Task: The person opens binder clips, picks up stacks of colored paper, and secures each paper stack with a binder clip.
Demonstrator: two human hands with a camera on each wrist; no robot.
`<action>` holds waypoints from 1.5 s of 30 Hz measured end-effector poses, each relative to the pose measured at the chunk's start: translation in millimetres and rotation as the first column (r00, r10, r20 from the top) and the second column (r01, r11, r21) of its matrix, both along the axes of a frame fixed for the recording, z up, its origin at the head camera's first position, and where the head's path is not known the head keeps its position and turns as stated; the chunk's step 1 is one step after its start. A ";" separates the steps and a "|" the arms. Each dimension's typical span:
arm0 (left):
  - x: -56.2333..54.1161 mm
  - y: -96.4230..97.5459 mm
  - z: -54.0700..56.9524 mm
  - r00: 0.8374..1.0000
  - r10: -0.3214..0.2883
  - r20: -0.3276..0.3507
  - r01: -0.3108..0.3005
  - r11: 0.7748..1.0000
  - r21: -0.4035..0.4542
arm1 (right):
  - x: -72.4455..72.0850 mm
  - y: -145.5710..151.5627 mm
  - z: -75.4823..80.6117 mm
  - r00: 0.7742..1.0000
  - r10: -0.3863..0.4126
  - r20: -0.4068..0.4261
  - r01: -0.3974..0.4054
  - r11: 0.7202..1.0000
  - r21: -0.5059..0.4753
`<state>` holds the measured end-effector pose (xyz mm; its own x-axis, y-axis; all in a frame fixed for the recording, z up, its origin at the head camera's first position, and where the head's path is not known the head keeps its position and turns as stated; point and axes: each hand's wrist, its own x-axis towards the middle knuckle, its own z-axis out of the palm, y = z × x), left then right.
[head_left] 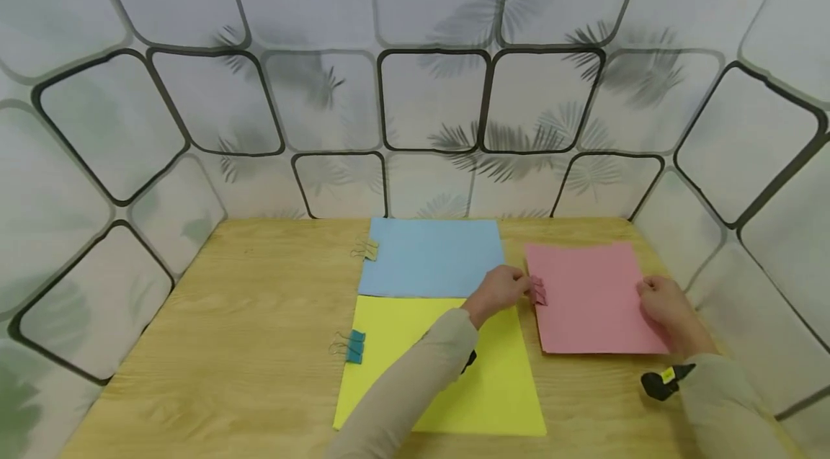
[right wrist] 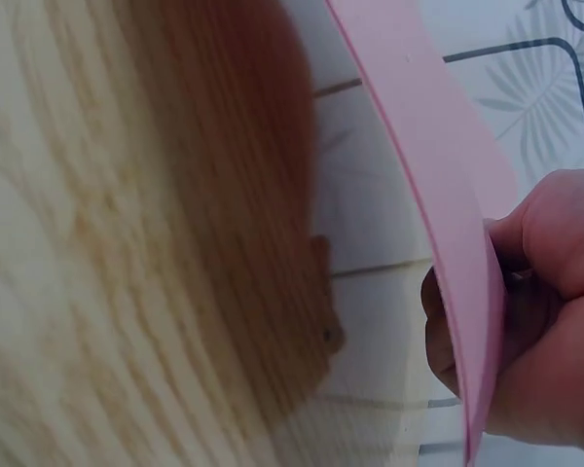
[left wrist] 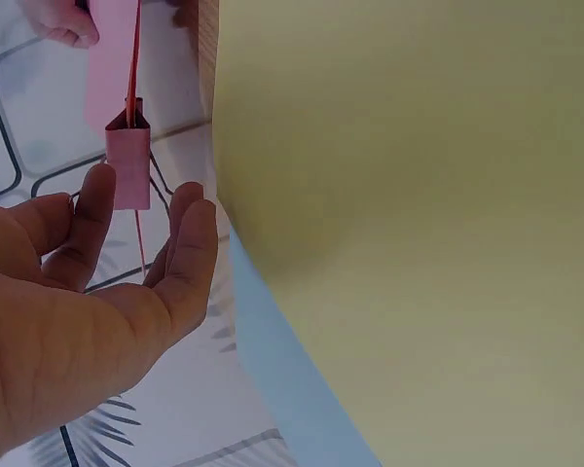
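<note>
In the head view, a pink sheet of paper (head_left: 593,300) is held at the right of the table, with a pink binder clip (head_left: 538,291) on its left edge. My left hand (head_left: 499,293) reaches over to that clip. The left wrist view shows the left hand's (left wrist: 107,311) fingers and thumb curled about the wire handles of the pink clip (left wrist: 128,170), which straddles the paper's edge. My right hand (head_left: 668,308) pinches the sheet's right edge. Up close, the right hand (right wrist: 545,321) has fingers on both sides of the curved pink paper (right wrist: 448,224).
On the wooden table (head_left: 227,344), blue paper (head_left: 428,257) lies behind yellow paper (head_left: 447,372). A yellowish binder clip (head_left: 370,250) grips the blue paper's left edge, and a teal binder clip (head_left: 355,346) the yellow one's. Patterned fabric walls (head_left: 431,99) enclose the table's back and sides.
</note>
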<state>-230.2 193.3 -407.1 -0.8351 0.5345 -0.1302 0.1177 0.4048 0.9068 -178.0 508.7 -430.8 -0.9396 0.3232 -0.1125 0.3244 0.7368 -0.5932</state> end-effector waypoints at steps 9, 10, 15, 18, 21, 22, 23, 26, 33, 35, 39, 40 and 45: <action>1.1 13.8 -7.6 0.999 0.035 -0.001 -0.035 0.998 -0.046 | 0.1 2.0 -3.7 0.997 -0.068 0.047 0.069 0.997 -0.016; 0.9 14.8 -8.1 0.999 0.036 -0.009 -0.037 0.998 -0.051 | 0.9 2.6 -2.9 0.996 -0.071 0.049 0.072 0.997 -0.019; -0.6 19.3 -9.6 0.999 0.048 -0.022 -0.049 0.997 -0.068 | 4.9 6.6 -1.2 0.996 -0.058 0.068 0.060 0.998 -0.018; -1.1 21.0 -11.4 0.998 0.068 -0.012 -0.069 0.995 -0.066 | 4.4 6.8 -3.2 0.997 -0.048 0.055 0.047 0.999 0.012; -1.4 22.5 -12.7 0.996 0.091 -0.010 -0.092 0.994 -0.057 | 2.4 5.7 -4.7 0.998 -0.050 0.039 0.048 0.998 0.044; -1.6 22.8 -13.0 0.995 0.097 -0.010 -0.097 0.994 -0.053 | 1.4 5.6 -5.4 0.998 -0.052 0.035 0.050 0.997 0.057; -2.0 23.1 -13.3 0.995 0.099 -0.009 -0.099 0.994 -0.051 | 0.4 5.1 -5.6 0.998 -0.058 0.035 0.056 0.997 0.059; -3.5 23.2 -14.2 0.996 0.093 -0.002 -0.093 0.995 -0.042 | -2.0 5.0 -6.0 0.998 -0.052 0.030 0.050 0.997 0.062; -7.0 26.2 -16.5 0.996 0.085 0.013 -0.085 0.995 -0.048 | -4.6 4.3 -4.7 1.000 0.010 -0.008 -0.009 0.994 0.108; -8.0 27.1 -17.1 0.997 0.080 0.016 -0.079 0.996 -0.049 | -4.9 4.5 -4.4 1.000 -0.001 0.000 0.001 0.994 0.108; -10.3 26.6 -17.7 0.997 0.072 0.013 -0.072 0.997 -0.038 | -7.3 5.3 -8.1 0.999 -0.030 0.037 0.028 0.998 0.058; -11.0 26.3 -17.9 0.997 0.070 0.016 -0.070 0.997 -0.032 | -8.0 6.2 -9.6 0.999 -0.029 0.038 0.027 0.998 0.055; -12.7 27.3 -18.0 0.997 0.052 0.052 -0.053 0.999 0.002 | -8.8 8.4 -14.3 1.000 -0.022 0.010 0.021 0.998 0.067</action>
